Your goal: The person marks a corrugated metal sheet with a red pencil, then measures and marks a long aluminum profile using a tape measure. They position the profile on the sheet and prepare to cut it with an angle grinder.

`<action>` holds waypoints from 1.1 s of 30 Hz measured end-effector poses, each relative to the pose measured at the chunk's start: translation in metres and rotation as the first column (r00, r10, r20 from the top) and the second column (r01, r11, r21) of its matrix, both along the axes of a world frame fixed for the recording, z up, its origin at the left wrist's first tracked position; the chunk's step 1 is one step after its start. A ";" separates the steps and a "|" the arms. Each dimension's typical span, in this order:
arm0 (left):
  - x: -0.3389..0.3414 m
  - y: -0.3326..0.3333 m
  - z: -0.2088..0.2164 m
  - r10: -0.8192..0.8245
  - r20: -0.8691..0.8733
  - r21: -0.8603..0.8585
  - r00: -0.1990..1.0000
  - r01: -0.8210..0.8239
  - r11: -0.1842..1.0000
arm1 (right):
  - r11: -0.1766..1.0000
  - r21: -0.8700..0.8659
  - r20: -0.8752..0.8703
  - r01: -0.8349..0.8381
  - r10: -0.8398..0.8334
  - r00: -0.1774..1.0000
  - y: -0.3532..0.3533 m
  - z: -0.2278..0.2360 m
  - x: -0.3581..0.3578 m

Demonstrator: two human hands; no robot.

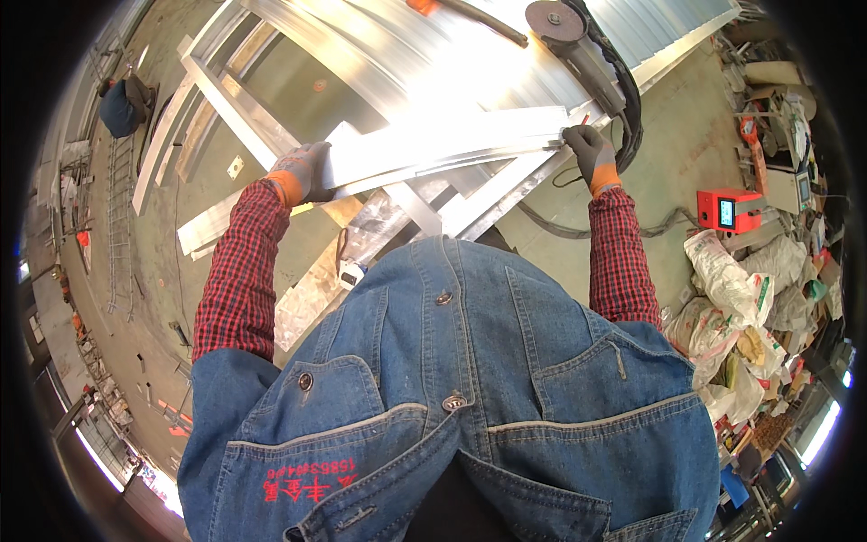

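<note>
A long, shiny strip of bent sheet metal spans the space between my hands, its upper face bleached by glare. My left hand, in a grey and orange work glove, is closed around its left end. At the other end my right hand, gloved alike, pinches the edge near the corner; a thin red-tipped item sticks up beside its fingers. Beyond the right hand an angle grinder with a round disc lies on ribbed metal sheets.
Metal beams form a frame at the left. A red box with a screen stands on the floor at right, near a dark cable and white sacks. Another person crouches at far left. An orange-headed tool lies at the top.
</note>
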State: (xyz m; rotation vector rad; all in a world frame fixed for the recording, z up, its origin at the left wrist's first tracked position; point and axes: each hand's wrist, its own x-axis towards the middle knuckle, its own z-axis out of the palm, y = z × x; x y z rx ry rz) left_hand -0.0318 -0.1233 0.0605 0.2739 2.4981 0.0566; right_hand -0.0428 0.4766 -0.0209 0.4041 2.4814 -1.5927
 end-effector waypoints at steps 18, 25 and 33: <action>0.004 -0.003 -0.012 0.008 0.004 0.001 1.000 -0.008 1.000 | 0.998 -0.056 -0.006 -0.022 0.021 1.000 0.005 -0.013 0.008; 0.005 -0.001 -0.011 0.008 -0.012 0.017 1.000 -0.007 1.000 | 0.999 -0.053 -0.020 -0.005 0.004 1.000 0.006 -0.016 0.009; 0.003 0.001 -0.007 0.016 -0.005 0.025 1.000 -0.016 1.000 | 0.996 -0.084 -0.004 0.008 -0.008 1.000 0.007 -0.021 0.011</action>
